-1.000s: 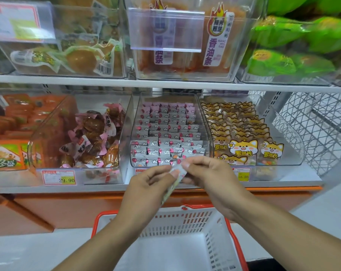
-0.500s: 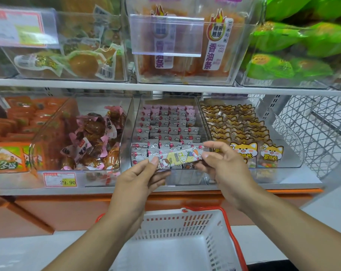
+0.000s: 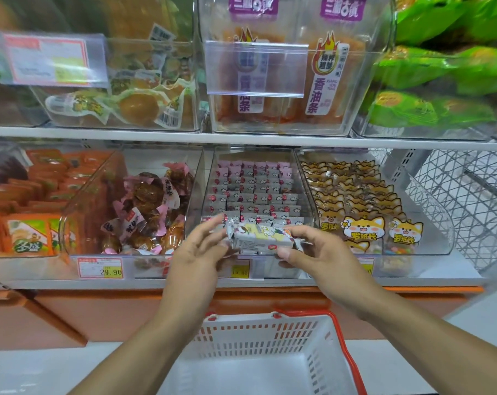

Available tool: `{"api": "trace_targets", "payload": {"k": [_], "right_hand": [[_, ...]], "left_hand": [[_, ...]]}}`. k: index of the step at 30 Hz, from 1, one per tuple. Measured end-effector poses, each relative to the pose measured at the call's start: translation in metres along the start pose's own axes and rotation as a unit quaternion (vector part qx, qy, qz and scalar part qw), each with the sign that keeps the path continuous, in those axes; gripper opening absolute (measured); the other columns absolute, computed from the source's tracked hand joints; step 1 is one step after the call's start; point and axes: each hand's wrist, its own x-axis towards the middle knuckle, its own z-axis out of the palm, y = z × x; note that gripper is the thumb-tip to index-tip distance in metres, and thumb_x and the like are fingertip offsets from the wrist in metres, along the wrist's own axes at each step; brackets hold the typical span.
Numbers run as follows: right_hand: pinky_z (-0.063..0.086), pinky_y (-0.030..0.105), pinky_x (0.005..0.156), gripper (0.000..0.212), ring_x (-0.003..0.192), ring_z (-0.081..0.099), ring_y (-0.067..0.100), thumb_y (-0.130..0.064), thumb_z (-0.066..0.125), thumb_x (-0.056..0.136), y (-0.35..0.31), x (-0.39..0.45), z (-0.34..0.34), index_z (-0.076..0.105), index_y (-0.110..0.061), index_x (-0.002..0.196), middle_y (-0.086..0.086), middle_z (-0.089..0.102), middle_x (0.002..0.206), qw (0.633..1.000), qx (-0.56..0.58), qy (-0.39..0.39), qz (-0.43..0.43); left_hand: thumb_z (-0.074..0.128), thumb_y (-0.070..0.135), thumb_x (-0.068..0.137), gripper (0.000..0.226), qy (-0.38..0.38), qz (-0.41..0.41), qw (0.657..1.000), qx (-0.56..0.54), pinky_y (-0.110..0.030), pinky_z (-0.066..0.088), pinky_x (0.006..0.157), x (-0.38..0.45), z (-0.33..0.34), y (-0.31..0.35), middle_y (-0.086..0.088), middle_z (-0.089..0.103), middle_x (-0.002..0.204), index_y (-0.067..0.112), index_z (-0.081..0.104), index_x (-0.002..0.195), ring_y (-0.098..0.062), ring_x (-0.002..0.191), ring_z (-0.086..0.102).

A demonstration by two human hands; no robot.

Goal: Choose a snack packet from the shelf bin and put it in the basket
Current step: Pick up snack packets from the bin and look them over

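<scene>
A small white and yellow snack packet [image 3: 260, 236] lies crosswise in the air, just in front of the clear middle shelf bin [image 3: 307, 178] that is full of similar pink and white packets. My right hand [image 3: 315, 252] pinches the packet's right end, thumb below and fingers above. My left hand [image 3: 197, 252] holds the left end between thumb and loosely spread fingers. Below both forearms sits a white basket [image 3: 256, 334] with a red rim, and nothing is visible inside it.
Neighbouring lower bins hold brown pink-wrapped snacks [image 3: 147, 212], orange packets [image 3: 28, 232] and yellow fox-print packets [image 3: 361, 206]. Above the white shelf board [image 3: 241, 138], further bins stand with orange and green bags. A wire rack [image 3: 475, 195] stands at the right.
The packet has turned from edge-on to flat, front facing me, and rose from near the basket to the bin front. The view moved closer to the shelf.
</scene>
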Motion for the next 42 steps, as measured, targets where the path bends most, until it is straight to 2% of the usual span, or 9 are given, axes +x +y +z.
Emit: {"api": "trace_targets", "payload": {"k": [7, 14, 19, 22, 27, 33, 36, 39, 42], "right_hand": [[0.057, 0.028, 0.063, 0.043, 0.068, 0.065, 0.021, -0.043, 0.072, 0.079, -0.005, 0.003, 0.004, 0.072, -0.019, 0.115, 0.011, 0.066, 0.081, 0.968, 0.237, -0.055, 0.065], [0.058, 0.030, 0.073, 0.088, 0.076, 0.066, 0.018, -0.027, 0.090, 0.075, 0.002, -0.002, -0.003, 0.041, -0.056, 0.142, -0.002, 0.070, 0.083, 0.992, -0.007, -0.078, -0.099], [0.054, 0.040, 0.071, 0.041, 0.075, 0.065, 0.030, -0.040, 0.078, 0.082, 0.001, -0.003, 0.003, 0.064, -0.051, 0.118, 0.005, 0.071, 0.076, 0.992, -0.005, -0.013, -0.129], [0.044, 0.028, 0.060, 0.037, 0.059, 0.054, 0.014, -0.052, 0.075, 0.078, 0.002, -0.001, 0.000, 0.070, -0.042, 0.114, -0.004, 0.057, 0.062, 0.993, -0.017, 0.002, -0.116], [0.058, 0.024, 0.072, 0.032, 0.080, 0.071, 0.012, -0.040, 0.077, 0.078, -0.001, 0.001, 0.002, 0.075, -0.031, 0.109, -0.008, 0.073, 0.084, 0.993, 0.090, 0.011, -0.075], [0.057, 0.017, 0.070, 0.034, 0.085, 0.075, 0.009, -0.018, 0.083, 0.079, -0.012, 0.018, -0.010, 0.066, -0.025, 0.107, -0.004, 0.075, 0.101, 0.968, 0.146, 0.185, -0.089], [0.051, 0.011, 0.065, 0.032, 0.078, 0.065, -0.006, -0.016, 0.081, 0.085, -0.016, 0.036, -0.024, 0.064, -0.035, 0.104, -0.016, 0.068, 0.091, 0.956, -0.041, 0.250, -0.146], [0.055, 0.023, 0.080, 0.030, 0.089, 0.065, 0.005, -0.015, 0.074, 0.091, -0.019, 0.063, -0.029, 0.065, -0.028, 0.117, -0.004, 0.068, 0.104, 0.932, -0.186, 0.268, -0.161], [0.055, 0.024, 0.078, 0.036, 0.084, 0.066, 0.012, -0.008, 0.067, 0.093, -0.018, 0.089, -0.030, 0.065, -0.024, 0.125, 0.005, 0.071, 0.108, 0.902, -0.334, 0.224, -0.154]], "left_hand": [[0.080, 0.019, 0.081, 0.035, -0.111, 0.034, 0.993, 0.034, -0.020, 0.058, 0.082, -0.005, -0.003, 0.002, 0.004, 0.078, 0.109, 0.021, 0.071, 0.115, -0.014, 0.102, 0.074], [0.083, 0.042, 0.061, 0.057, -0.027, -0.147, 0.981, -0.120, -0.025, 0.059, 0.063, 0.002, 0.001, -0.001, -0.016, 0.077, 0.086, 0.006, 0.073, 0.103, -0.023, 0.078, 0.077], [0.081, 0.067, 0.056, 0.062, -0.025, -0.185, 0.981, -0.059, -0.024, 0.055, 0.053, 0.001, 0.002, -0.002, -0.008, 0.065, 0.059, 0.016, 0.083, 0.091, -0.019, 0.065, 0.073], [0.075, 0.074, 0.063, 0.073, -0.025, -0.215, 0.976, -0.023, -0.024, 0.050, 0.049, 0.000, 0.002, -0.003, -0.006, 0.057, 0.053, 0.022, 0.068, 0.114, -0.018, 0.062, 0.072], [0.062, 0.079, 0.073, 0.068, -0.023, -0.235, 0.972, 0.001, -0.027, 0.049, 0.053, -0.001, 0.009, 0.000, -0.005, 0.054, 0.050, 0.012, 0.068, 0.085, -0.020, 0.059, 0.068], [0.057, 0.066, 0.085, 0.051, -0.031, 0.019, 0.988, 0.152, -0.025, 0.055, 0.071, -0.001, 0.021, -0.001, 0.001, 0.075, 0.078, 0.018, 0.072, 0.085, -0.010, 0.075, 0.069], [0.068, 0.048, 0.091, 0.016, -0.045, 0.175, 0.923, 0.339, -0.004, 0.042, 0.084, 0.003, 0.022, -0.009, 0.028, 0.065, 0.100, 0.038, 0.065, 0.103, 0.013, 0.099, 0.056], [0.066, 0.049, 0.092, 0.051, -0.084, 0.231, 0.841, 0.483, -0.019, 0.013, 0.117, 0.010, 0.020, -0.023, 0.030, 0.041, 0.142, 0.044, 0.046, 0.139, 0.009, 0.136, 0.027], [0.062, 0.053, 0.093, 0.067, -0.107, 0.235, 0.795, 0.549, -0.023, -0.016, 0.114, 0.016, 0.018, -0.032, 0.021, 0.021, 0.163, 0.044, 0.030, 0.151, -0.001, 0.151, 0.000]]}}
